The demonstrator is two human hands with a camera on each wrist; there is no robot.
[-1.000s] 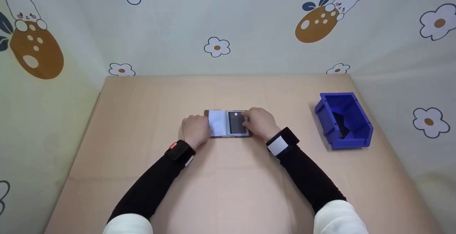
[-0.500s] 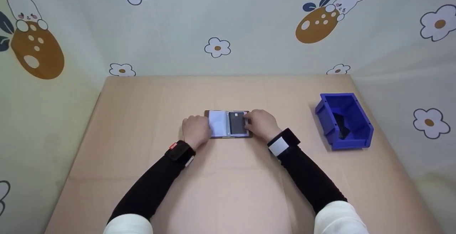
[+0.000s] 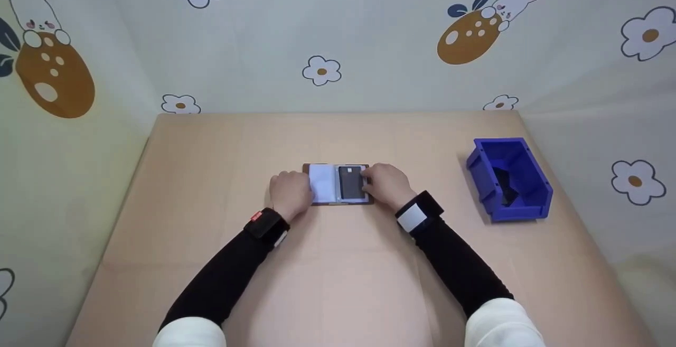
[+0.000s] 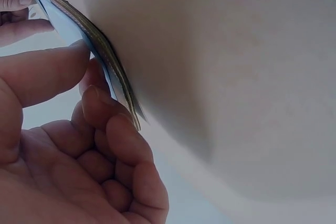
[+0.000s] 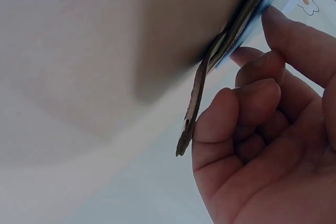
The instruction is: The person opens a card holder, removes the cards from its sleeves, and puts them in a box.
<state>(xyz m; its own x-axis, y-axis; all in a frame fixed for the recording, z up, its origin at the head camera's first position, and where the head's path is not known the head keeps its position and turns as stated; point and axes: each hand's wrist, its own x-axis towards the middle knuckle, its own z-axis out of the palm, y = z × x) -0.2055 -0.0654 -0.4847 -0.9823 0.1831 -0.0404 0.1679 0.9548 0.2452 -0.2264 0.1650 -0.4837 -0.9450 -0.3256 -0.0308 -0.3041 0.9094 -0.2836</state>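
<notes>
An open card holder with a brown cover and clear sleeves lies in mid-table in the head view. Its right-hand sleeve holds a dark card with a small light chip mark. My left hand grips the holder's left side; in the left wrist view the thumb lies on the sleeve and the other fingers curl at the edge. At the right edge my right hand pinches the sleeves beside the card. The right wrist view shows the brown cover flap hanging out below the sleeves, touching a curled finger.
A blue plastic bin stands at the right of the table, with dark flat pieces inside. Behind and beside the table hangs a pale curtain printed with flowers and rabbits.
The right thumb and index finger have drawn back slightly to the right, so more of the dark card shows. My left hand and the card holder have stayed in place.
</notes>
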